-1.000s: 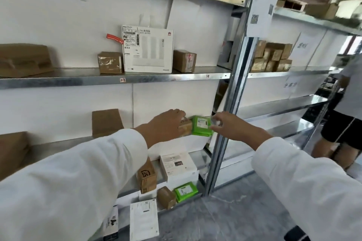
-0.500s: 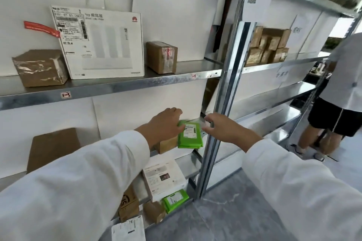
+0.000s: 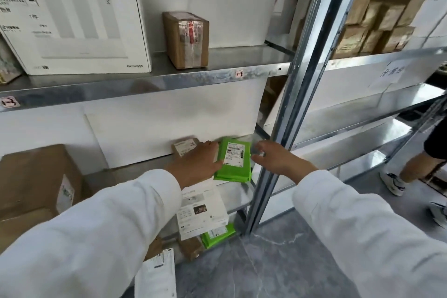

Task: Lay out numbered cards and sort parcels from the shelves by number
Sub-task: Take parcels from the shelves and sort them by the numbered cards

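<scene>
Mid-pick, looks like: left hand (image 3: 196, 164) flat on the green parcel (image 3: 234, 161), right hand (image 3: 274, 158) open just beside it, so a proper grab's probably next.

Place: parcel storeroom or sorting depot
Shelving: galvanised steel racks (image 3: 217, 77) with small edge tags (image 3: 239, 73)
Stock: tape-sealed brown cardboard boxes (image 3: 186, 38), green plastic mailer bag (image 3: 232, 174) bearing a printed shipping label (image 3: 234, 156)
</scene>
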Tool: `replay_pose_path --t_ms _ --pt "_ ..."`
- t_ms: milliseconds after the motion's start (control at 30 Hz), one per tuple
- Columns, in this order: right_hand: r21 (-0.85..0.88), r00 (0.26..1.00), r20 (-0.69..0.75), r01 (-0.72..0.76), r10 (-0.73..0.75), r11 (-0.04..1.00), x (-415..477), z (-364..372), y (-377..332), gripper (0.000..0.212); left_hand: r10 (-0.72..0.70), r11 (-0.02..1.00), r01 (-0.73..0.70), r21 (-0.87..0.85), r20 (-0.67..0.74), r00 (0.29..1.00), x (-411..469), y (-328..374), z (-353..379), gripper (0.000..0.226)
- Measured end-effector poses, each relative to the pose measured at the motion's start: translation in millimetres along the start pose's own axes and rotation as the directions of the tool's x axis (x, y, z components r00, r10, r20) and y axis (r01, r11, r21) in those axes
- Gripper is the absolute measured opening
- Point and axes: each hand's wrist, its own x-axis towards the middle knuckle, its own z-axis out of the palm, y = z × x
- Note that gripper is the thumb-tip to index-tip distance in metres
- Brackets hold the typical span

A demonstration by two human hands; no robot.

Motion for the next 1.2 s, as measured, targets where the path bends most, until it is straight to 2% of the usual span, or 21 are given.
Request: replay_pose_path --t_ms 333,467,500,600,767,900,967,1067,1200 --pt "0.071 0.993 0.106 0.040 -0.047 0.997 82 10 58 0.049 -0.101 0.995 0.102 -0.022 0.060 0.993 80 20 49 0.038" --pt "0.145 0.990 0.136 0.006 -0.026 0.989 110 26 74 0.021 -0.153 0.988 0.154 0.002 0.083 0.985 115 21 73 0.042" --pt "0.180 0.991 0.136 -0.008 -0.016 0.984 115 32 77 0.021 -0.175 0.984 0.175 0.003 0.081 0.981 126 19 78 0.042" --pt "0.232 0.991 0.131 -0.056 0.026 0.971 130 47 84 0.038 -0.249 0.967 0.252 -0.034 0.080 0.965 153 13 94 0.039" --pt "0.275 0.977 0.194 -0.143 0.091 0.951 150 77 101 0.036 -0.413 0.908 0.419 -0.014 0.148 0.899 173 5 125 0.040" --pt "0.305 0.960 0.276 -0.136 0.049 0.942 161 93 100 0.035 -0.539 0.829 0.558 -0.031 0.217 0.814 178 -3 148 0.037" --pt "0.380 0.950 0.297 -0.208 0.094 0.901 166 100 98 0.033 -0.567 0.804 0.592 -0.050 0.231 0.790 178 -5 157 0.036" --pt "0.544 0.929 0.331 -0.333 0.167 0.771 175 113 94 0.037 -0.621 0.767 0.641 -0.025 0.221 0.752 181 -10 170 0.036" --pt "0.569 0.917 0.334 -0.382 0.220 0.728 174 123 91 0.035 -0.702 0.672 0.721 -0.168 0.164 0.693 178 -3 169 0.033"
